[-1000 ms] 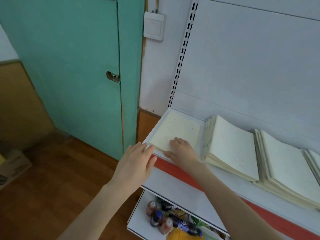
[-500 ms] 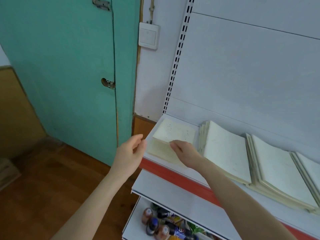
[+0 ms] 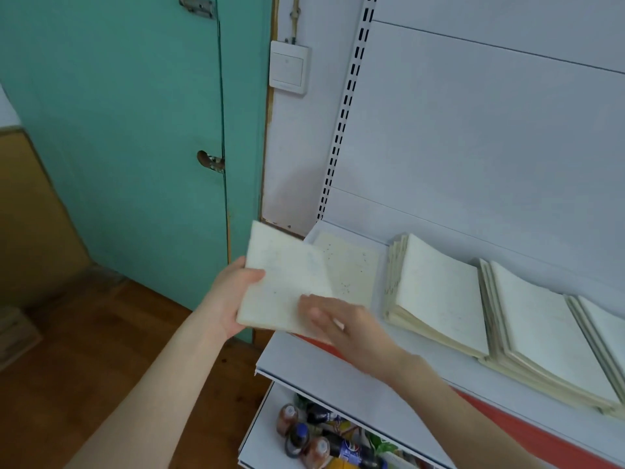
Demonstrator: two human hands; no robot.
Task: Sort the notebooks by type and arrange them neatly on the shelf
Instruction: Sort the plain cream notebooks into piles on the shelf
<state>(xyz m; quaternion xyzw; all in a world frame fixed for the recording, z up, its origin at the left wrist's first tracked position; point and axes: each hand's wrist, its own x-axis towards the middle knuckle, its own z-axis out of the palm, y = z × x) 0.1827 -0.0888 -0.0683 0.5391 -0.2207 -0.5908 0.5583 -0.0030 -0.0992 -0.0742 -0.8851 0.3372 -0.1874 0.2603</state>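
Fingers of the left hand are curled round a cream notebook at its left edge; the right hand is laid on its near corner, blurred, grip cannot be told. The cream notebook is held tilted off the shelf, overlapping a speckled notebook lying there, stacks beside

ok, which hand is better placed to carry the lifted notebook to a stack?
Probably left: the left hand grips the lifted notebook by its left edge, thumb on top. The right hand is blurred at its lower corner; grip unclear.
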